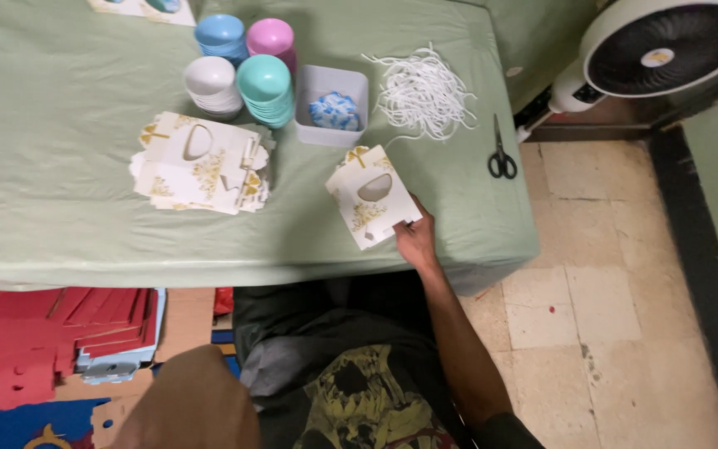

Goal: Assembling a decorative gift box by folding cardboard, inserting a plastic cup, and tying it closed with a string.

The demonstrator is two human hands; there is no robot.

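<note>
The right hand [415, 241] grasps one flat white cardboard box blank with gold print [371, 206] by its lower corner, just right of the stack of same blanks [201, 164]. Left hand fingers: cannot tell.

On the table [60, 166], the stack of flat boxes [201, 165] lies left of the hand-held box [371, 206], with bowls [243, 75], tray [331, 104], strings [421, 91] farther and scissors [501, 154] right.

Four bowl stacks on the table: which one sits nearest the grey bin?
The teal stack, right beside the grey bin; the white, blue and pink stacks sit farther off.
</note>
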